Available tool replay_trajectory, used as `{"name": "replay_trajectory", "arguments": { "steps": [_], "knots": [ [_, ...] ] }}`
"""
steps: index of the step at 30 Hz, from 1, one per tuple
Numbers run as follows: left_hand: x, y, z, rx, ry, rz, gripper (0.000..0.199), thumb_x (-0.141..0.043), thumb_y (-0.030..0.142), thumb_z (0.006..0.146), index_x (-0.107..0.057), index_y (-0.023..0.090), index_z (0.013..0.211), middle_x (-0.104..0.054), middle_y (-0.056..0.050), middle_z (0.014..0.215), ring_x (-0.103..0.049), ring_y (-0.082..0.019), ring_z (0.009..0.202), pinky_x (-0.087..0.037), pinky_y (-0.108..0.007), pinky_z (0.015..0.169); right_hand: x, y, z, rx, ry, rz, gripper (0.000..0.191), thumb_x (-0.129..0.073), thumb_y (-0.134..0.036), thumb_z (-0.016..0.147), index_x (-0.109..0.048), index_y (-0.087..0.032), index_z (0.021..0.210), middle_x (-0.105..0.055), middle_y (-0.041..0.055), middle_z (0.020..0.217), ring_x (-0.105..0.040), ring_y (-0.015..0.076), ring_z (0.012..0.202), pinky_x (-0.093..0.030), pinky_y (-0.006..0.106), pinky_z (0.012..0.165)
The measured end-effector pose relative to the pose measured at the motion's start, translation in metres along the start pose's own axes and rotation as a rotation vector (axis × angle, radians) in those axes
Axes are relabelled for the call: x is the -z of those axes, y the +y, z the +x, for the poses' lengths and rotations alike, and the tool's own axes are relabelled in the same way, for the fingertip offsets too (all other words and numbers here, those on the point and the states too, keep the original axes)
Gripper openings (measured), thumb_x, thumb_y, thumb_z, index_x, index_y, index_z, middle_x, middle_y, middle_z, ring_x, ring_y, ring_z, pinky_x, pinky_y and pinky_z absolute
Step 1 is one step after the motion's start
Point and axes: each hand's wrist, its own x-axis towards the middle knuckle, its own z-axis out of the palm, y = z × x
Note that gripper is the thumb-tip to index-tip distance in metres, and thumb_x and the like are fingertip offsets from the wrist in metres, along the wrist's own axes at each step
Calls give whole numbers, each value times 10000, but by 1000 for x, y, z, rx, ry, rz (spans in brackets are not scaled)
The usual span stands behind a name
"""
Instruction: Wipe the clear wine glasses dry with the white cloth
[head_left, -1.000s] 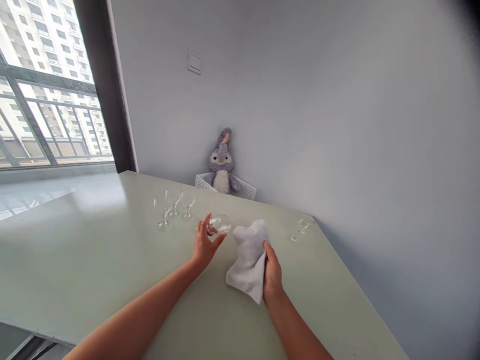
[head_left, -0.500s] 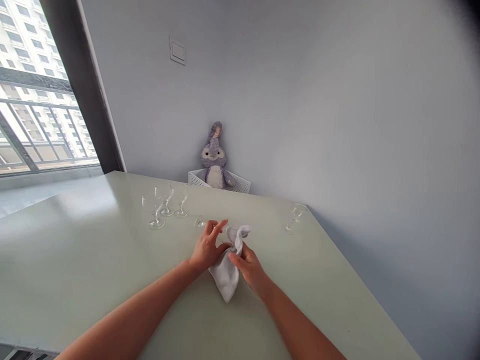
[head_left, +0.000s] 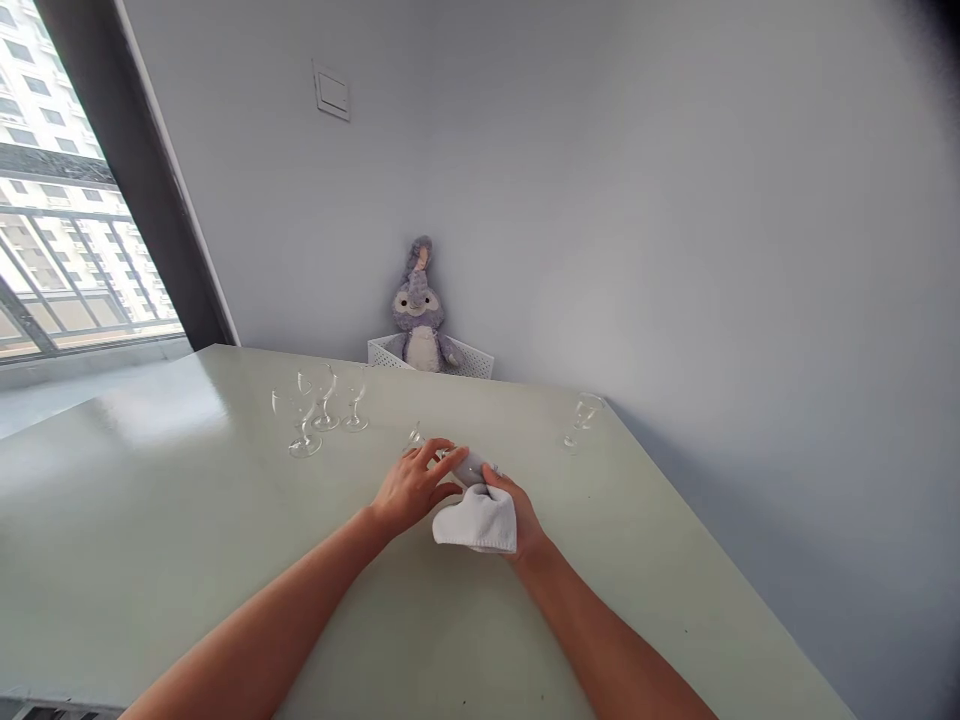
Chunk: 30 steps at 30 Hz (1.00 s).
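Observation:
A small stemmed glass [head_left: 414,437] lies sideways between my hands above the table, its foot pointing to the far left. The fingers of my left hand [head_left: 412,488] are curled around its stem side, partly hiding it. My right hand [head_left: 517,502] grips a white cloth [head_left: 478,520] at the glass's bowl, with the thumb on top. Some greyish cloth shows at the bowl between the hands; whether it is inside or around the glass I cannot tell. The rest of the cloth hangs below, its hemmed edge toward me.
Several clear stemmed glasses stand at the left, a front one [head_left: 304,440] nearest. Another stemmed glass [head_left: 581,418] stands at the far right edge. A plush toy [head_left: 421,330] sits in a white perforated basket [head_left: 476,362] behind the pale table [head_left: 187,520]. Walls border the back and right.
The cloth has shifted from a twisted bunch standing above my hands to hanging below my right hand. The bowl area now shows between my hands. The view has turned slightly right.

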Motion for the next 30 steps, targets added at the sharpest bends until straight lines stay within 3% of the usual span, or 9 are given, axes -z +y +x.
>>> {"name": "replay_trajectory", "arguments": {
  "steps": [6, 8, 14, 17, 20, 22, 24, 27, 30],
  "knots": [
    [2, -6, 1, 263, -225, -536, 530, -423, 507, 811, -408, 217, 1255, -551, -27, 834, -501, -94, 574, -447, -254, 588, -5, -4, -10, 244, -79, -598, 246, -621, -408, 708, -625, -163, 735, -506, -32, 572, -422, 98, 536, -338, 231, 531],
    [-4, -2, 0, 347, -309, -737, 534, -375, 500, 833, -375, 202, 1276, -545, -21, 794, -501, -94, 570, -452, -245, 569, -4, -3, -7, 257, -58, -622, 243, -623, -402, 704, -623, -159, 710, -511, -29, 565, -435, 103, 538, -344, 233, 536],
    [-7, 12, -1, 261, -94, -374, 469, -383, 451, 834, -383, 291, 1275, -470, -72, 1130, -522, -134, 730, -441, -305, 665, -1, -5, -1, 38, 11, -101, 331, -611, -465, 692, -608, -157, 812, -560, 8, 619, -493, 131, 545, -385, 260, 536],
    [1, 8, 1, 297, -128, -443, 473, -361, 485, 834, -435, 256, 1240, -542, -46, 900, -508, -127, 647, -425, -273, 611, -2, -7, -7, 92, -62, -279, 293, -618, -419, 705, -622, -164, 850, -548, -9, 620, -456, 108, 534, -364, 242, 534],
    [5, 2, 4, 487, -261, -733, 556, -203, 525, 858, -510, 175, 1163, -472, 16, 570, -437, -101, 464, -389, -237, 498, -4, -2, -10, 242, -139, -619, 189, -624, -343, 707, -649, -179, 797, -551, -19, 636, -448, 107, 569, -348, 233, 552],
    [3, 1, 4, 586, -305, -839, 598, -135, 529, 861, -490, 162, 1172, -450, 24, 546, -437, -99, 430, -374, -226, 451, -5, 3, -8, 284, -127, -688, 154, -626, -326, 699, -653, -176, 726, -553, -15, 635, -455, 115, 583, -344, 235, 556],
    [0, 3, 3, 558, -235, -774, 532, -167, 508, 868, -416, 208, 1230, -536, -21, 758, -510, -103, 518, -401, -225, 477, -3, 6, -2, 250, -42, -536, 177, -632, -341, 689, -647, -170, 729, -549, -8, 627, -455, 118, 564, -346, 241, 542],
    [-3, 5, 0, 325, -107, -415, 432, -303, 470, 858, -388, 288, 1240, -478, -63, 1095, -551, -129, 714, -438, -264, 609, 2, 2, 5, 116, 85, -190, 270, -651, -395, 663, -630, -161, 795, -527, -4, 587, -447, 117, 515, -359, 250, 508],
    [-1, 3, 0, 208, -87, -212, 440, -384, 471, 834, -421, 274, 1225, -487, -66, 1039, -529, -164, 782, -428, -295, 665, 3, -4, 1, 58, 32, -133, 310, -654, -414, 665, -625, -163, 846, -510, -13, 571, -440, 111, 509, -370, 251, 508]
  ]
}}
